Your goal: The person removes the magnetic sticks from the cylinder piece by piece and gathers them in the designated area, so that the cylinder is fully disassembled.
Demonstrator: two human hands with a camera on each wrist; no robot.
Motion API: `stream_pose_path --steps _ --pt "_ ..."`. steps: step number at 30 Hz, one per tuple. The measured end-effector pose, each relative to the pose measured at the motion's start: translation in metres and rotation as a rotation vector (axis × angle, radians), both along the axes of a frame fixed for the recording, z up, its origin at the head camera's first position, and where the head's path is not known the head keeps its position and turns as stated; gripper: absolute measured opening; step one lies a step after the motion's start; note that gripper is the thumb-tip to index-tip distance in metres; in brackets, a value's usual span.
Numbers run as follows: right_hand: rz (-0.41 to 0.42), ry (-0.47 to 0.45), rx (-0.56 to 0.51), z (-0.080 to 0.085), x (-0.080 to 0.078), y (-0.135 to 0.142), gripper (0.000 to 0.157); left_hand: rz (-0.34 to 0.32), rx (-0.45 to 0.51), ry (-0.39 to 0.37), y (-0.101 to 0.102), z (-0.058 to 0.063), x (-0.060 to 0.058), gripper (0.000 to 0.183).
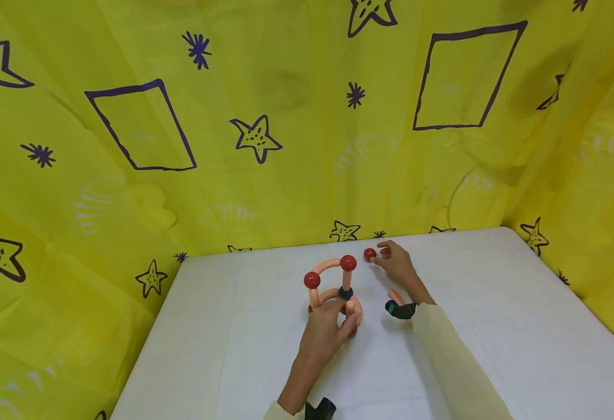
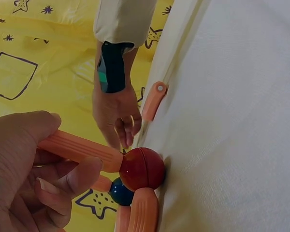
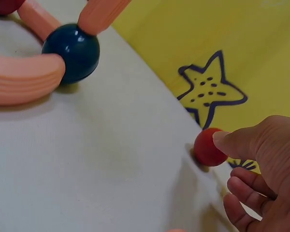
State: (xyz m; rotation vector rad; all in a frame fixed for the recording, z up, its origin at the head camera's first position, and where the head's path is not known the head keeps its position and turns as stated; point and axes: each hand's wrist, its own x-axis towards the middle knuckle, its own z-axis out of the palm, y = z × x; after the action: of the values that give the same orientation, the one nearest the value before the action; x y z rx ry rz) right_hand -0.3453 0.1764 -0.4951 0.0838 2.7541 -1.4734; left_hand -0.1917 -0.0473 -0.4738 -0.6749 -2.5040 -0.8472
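A toy structure of peach-orange rods, red balls (image 1: 348, 263) and a dark blue ball (image 3: 71, 53) stands on the white table. My left hand (image 1: 321, 332) pinches an upright peach-orange rod (image 2: 82, 152) at its near side. That rod's lower end meets a red ball (image 2: 142, 169) low on the structure. Beyond the structure, my right hand (image 1: 397, 263) is at a loose red ball (image 3: 210, 147) on the tabletop. In the right wrist view its thumb tip overlaps that ball, while the other fingers are loosely bent, apart from it.
A loose peach-orange rod (image 2: 154, 101) with a silvery dot at one end lies near my right wrist. The white table (image 1: 223, 350) ends at the back against a yellow curtain (image 1: 296, 192) with drawn stars. Both wrists wear dark bands (image 1: 400, 310).
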Motion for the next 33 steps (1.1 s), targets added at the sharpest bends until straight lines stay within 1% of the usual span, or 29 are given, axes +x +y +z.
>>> stream_pose_path --steps 2,5,8,10,12,13,15,17,20,22,23,25,27,31,33 --pt "-0.017 0.035 -0.01 0.007 0.005 0.001 0.045 -0.001 0.002 0.001 0.0 0.0 0.0 0.017" --pt "-0.048 0.107 -0.042 0.021 0.016 0.003 0.037 -0.01 0.005 0.011 0.0 0.0 -0.001 0.015" --pt "-0.063 0.165 -0.087 0.04 0.033 0.006 0.035 -0.017 0.014 0.013 0.002 0.0 -0.002 0.016" --pt "-0.055 0.178 -0.11 0.052 0.046 0.006 0.037 -0.022 0.019 0.003 0.003 0.001 -0.002 0.019" --pt "-0.024 0.177 -0.112 0.064 0.059 0.005 0.037 -0.028 0.027 -0.006 0.004 0.003 -0.002 0.02" --pt "0.008 0.184 -0.111 0.068 0.066 0.004 0.036 -0.03 0.028 -0.008 0.004 0.003 -0.002 0.02" --pt "0.095 0.191 -0.099 0.075 0.078 0.001 0.033 -0.04 0.039 -0.02 0.005 0.003 -0.002 0.019" --pt "0.208 0.203 -0.089 0.079 0.09 -0.002 0.029 -0.047 0.04 -0.045 0.005 0.003 -0.002 0.019" --pt "0.368 0.214 -0.078 0.083 0.106 -0.009 0.024 -0.059 0.037 -0.108 0.005 0.003 -0.003 0.023" --pt "0.447 0.215 -0.063 0.083 0.115 -0.014 0.023 -0.062 0.029 -0.148 0.004 0.003 -0.003 0.028" --pt "0.473 0.218 -0.053 0.083 0.119 -0.017 0.023 -0.066 0.03 -0.161 0.004 0.002 -0.003 0.029" --pt "0.51 0.23 -0.028 0.081 0.125 -0.022 0.024 -0.07 0.035 -0.187 0.004 0.002 -0.004 0.03" --pt "0.528 0.243 -0.009 0.077 0.129 -0.027 0.027 -0.069 0.043 -0.212 0.004 0.001 -0.004 0.03" --pt "0.55 0.269 0.003 0.065 0.133 -0.036 0.032 -0.046 0.046 -0.261 0.003 -0.003 -0.002 0.029" --pt "0.562 0.277 0.003 0.059 0.134 -0.04 0.035 -0.027 0.03 -0.264 0.002 -0.007 -0.001 0.027"
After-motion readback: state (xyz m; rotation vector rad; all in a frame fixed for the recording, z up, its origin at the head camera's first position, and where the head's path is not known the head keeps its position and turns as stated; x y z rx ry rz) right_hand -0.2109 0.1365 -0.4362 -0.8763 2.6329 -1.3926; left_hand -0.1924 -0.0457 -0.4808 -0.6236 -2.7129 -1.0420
